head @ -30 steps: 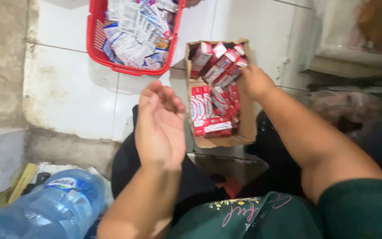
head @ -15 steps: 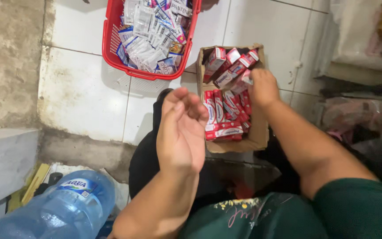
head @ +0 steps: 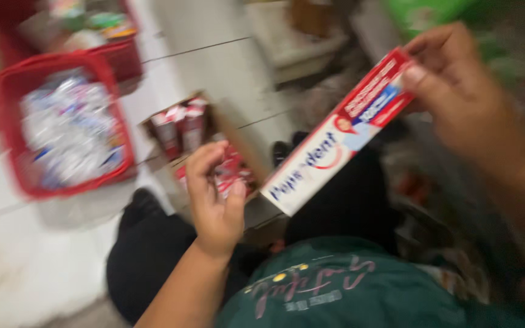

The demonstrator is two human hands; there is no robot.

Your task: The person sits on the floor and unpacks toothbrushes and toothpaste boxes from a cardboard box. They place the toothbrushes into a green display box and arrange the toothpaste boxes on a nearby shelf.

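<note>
My right hand [head: 466, 97] grips one end of a long red, white and blue toothpaste carton [head: 337, 133] and holds it up at a slant in front of me. My left hand [head: 214, 194] is raised below and left of the carton, fingers curled and apart, holding nothing. Behind that hand sits an open cardboard box [head: 232, 130] with more red cartons [head: 180, 124] standing in it. The whole view is motion-blurred.
A red plastic basket [head: 7, 146] full of small silvery sachets [head: 68, 130] stands on the white tiled floor [head: 214, 67] at the left. A second red basket [head: 113, 58] lies behind it. My dark trousers and green shirt fill the bottom.
My right hand has lifted one carton out of the cardboard box and raised it to the upper right. The camera has swung, so basket and box now lie at the left.
</note>
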